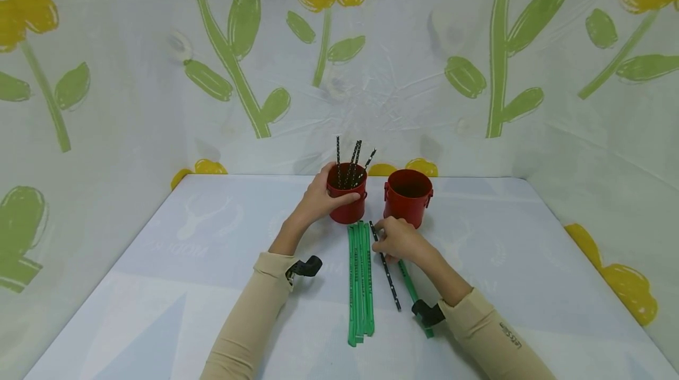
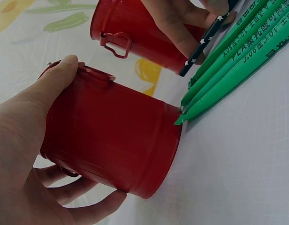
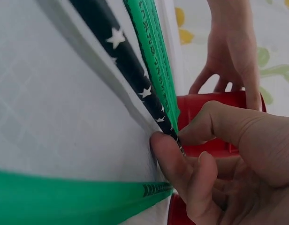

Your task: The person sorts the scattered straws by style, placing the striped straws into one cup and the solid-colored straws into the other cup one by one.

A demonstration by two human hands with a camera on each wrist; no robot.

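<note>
R grip (image 1: 400, 240) pinched a blk star-print straw (image 1: 389, 280) near its far end, just R of the green bundle (image 1: 361, 280); L grip (image 1: 318, 198) was clamped round a red bucket (image 1: 347, 212) at the bundle's far end. Straw was prob. light, stiff, crushable, best held gently mid-length. Bundle read "PLA" + Chinese txt; R sleeve (image 1: 488, 333), "LetsSlim".

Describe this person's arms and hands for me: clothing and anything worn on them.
Both arms wear beige long sleeves: the left sleeve looks plain, while the right sleeve has small dark lettering, too small to read surely. A small black device juts out beside the left cuff and another beside the right. The left hand and right hand show no gloves.
</note>
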